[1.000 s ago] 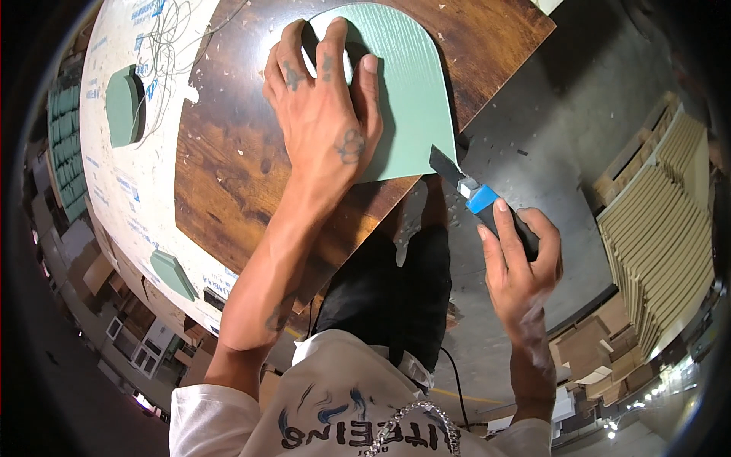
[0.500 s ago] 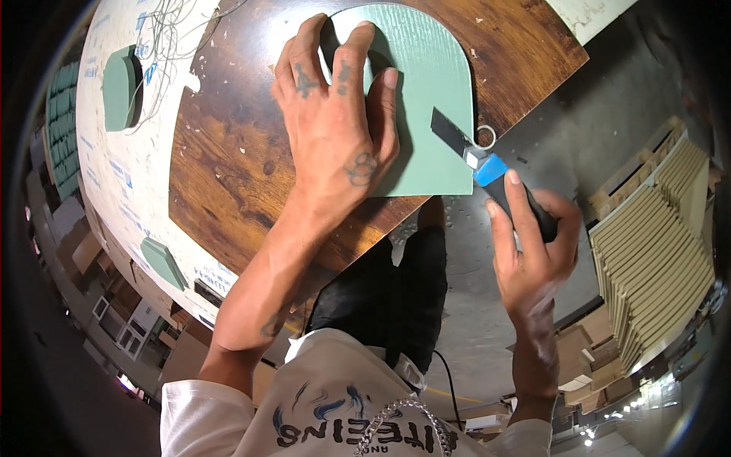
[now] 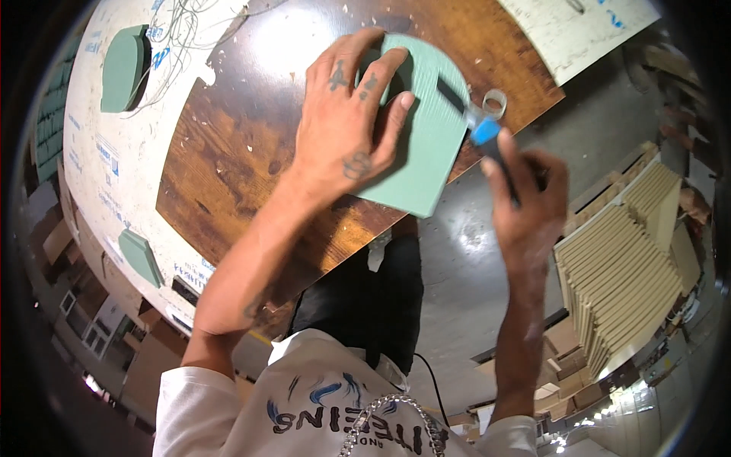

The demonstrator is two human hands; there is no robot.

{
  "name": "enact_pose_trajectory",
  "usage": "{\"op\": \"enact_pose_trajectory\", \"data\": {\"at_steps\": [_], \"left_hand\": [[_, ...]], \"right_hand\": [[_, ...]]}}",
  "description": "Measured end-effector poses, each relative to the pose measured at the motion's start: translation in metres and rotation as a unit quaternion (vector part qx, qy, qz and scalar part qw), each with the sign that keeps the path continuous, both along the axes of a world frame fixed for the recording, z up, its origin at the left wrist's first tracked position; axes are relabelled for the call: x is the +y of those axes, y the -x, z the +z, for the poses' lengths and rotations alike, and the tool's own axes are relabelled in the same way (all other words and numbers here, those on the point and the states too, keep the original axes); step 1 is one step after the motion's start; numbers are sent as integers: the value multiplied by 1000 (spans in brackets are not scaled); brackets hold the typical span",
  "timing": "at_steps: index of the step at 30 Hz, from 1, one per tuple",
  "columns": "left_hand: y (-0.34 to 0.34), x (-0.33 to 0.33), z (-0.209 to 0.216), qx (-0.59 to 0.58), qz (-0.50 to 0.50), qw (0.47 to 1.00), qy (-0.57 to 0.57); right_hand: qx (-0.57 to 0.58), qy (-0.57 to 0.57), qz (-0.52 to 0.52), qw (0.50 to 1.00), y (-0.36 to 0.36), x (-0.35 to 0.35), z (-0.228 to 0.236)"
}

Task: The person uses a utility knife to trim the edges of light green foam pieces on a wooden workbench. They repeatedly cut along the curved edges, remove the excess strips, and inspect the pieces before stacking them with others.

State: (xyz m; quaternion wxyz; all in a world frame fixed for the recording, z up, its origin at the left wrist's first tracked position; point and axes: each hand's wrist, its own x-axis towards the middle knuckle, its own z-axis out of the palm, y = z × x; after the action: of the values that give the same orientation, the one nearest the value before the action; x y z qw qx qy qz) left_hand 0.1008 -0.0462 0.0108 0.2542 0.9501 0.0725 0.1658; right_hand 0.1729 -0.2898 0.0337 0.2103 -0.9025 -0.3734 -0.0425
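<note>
Apparently trimming was underway: on a brown board [image 3: 228, 145], the left hand [image 3: 339, 118], fingers wide, steadied a green panel [image 3: 422, 164]; across its right edge, a knife [image 3: 485, 132], beside a curled shaving [image 3: 495, 93], was gripped in the right hand [image 3: 531, 194]. The next stroke probably called for even pressure.

Green panel [image 3: 423, 164] part-hidden under left fingers [image 3: 383, 72]

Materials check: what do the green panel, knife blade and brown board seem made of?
Green panel: perhaps painted or film-coated board; faintly rippled sheen.
Knife blade: likely steel, dark, thin and straight-edged, though blurred.
Brown board: wood or wood-look laminate; streaky grain and glossy glare.
</note>
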Motion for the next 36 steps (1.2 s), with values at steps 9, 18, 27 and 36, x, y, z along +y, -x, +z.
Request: {"op": "enact_pose_trajectory", "data": {"at_steps": [9,18,27,36], "left_hand": [[-3,-32,-2,54,252,966,-21],[-5,-36,2,67,270,960,-8],[-5,-35,7,64,273,960,10],[0,-33,14,86,279,955,48]], "right_hand": [[-7,30,-36,999,43,-10,7],[-12,21,-11,1000,20,-6,4],[34,29,98,994,-49,26,7],[68,49,318,944,-137,86,15]]}}
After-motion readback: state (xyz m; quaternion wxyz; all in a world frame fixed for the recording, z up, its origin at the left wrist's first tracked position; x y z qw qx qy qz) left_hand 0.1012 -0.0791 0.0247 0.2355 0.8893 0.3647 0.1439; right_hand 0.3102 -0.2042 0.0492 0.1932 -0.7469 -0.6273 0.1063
